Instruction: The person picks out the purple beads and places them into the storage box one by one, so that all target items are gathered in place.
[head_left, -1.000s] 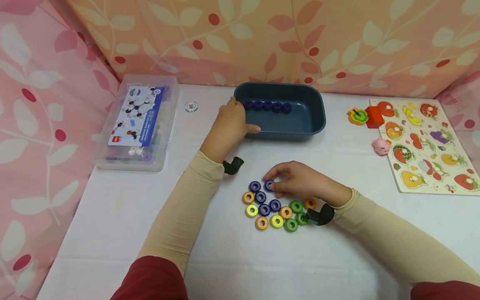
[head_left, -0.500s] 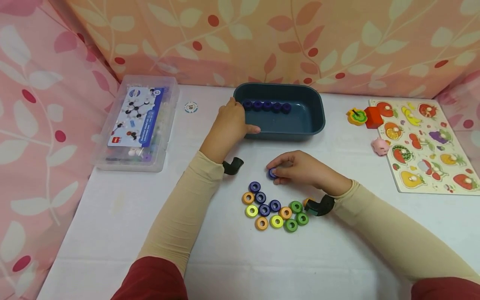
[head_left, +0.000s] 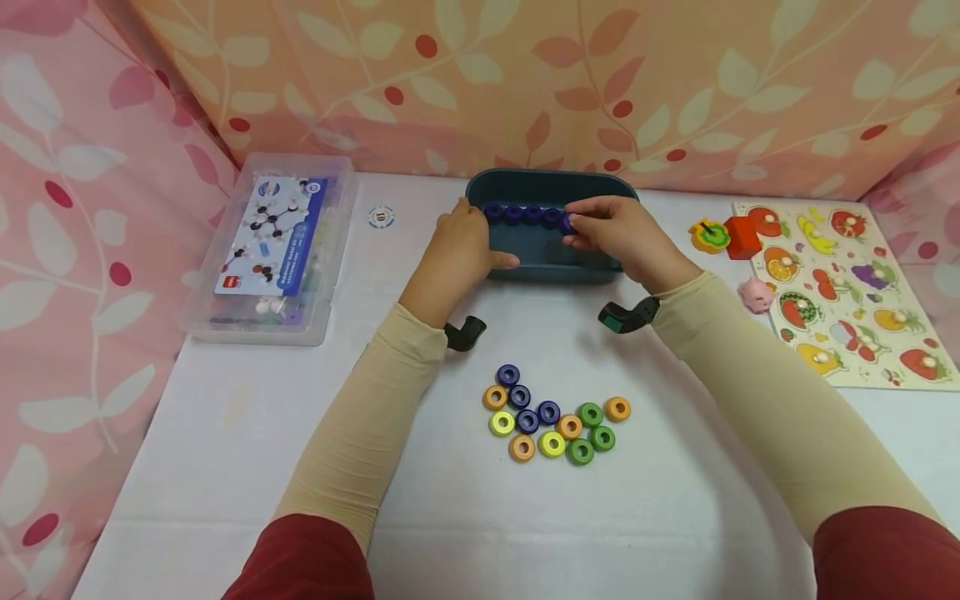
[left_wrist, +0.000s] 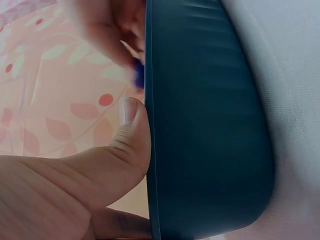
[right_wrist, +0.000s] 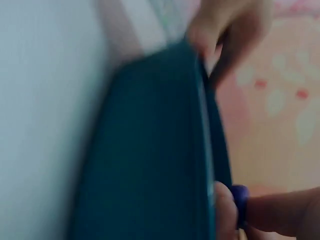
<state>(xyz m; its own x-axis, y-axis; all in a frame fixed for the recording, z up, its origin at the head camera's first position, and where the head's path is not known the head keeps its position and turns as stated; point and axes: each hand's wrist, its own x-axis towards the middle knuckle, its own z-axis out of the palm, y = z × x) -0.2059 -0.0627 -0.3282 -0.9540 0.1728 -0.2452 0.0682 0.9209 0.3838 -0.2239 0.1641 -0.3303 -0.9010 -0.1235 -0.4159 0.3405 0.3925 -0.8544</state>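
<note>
My left hand [head_left: 461, 254] holds the left end of the dark teal tub [head_left: 555, 273]; its thumb [left_wrist: 127, 140] lies at the rim in the left wrist view. Over the tub's inside, my right hand [head_left: 622, 233] pinches a purple ring [head_left: 569, 223] between thumb and finger, also seen in the right wrist view as a purple ring [right_wrist: 240, 200]. Along the tub's back lies a row of purple rings [head_left: 532, 214]; its right end is hidden by the right hand. On the white cloth before the tub sit loose purple rings [head_left: 549, 412], orange rings [head_left: 569, 427], yellow rings [head_left: 552, 444] and green rings [head_left: 581, 452].
A clear plastic case [head_left: 270, 242] with a molecular model label lies at left, and a small round chip [head_left: 381, 217] beside it. At right are a fruit puzzle board [head_left: 855, 292], a red block [head_left: 742, 237], a yellow-green toy [head_left: 709, 237] and a pink toy [head_left: 756, 295].
My right hand has lifted a purple ring from the loose group and carried it up and away into the tub. The left hand has kept its place at the tub's left end.
</note>
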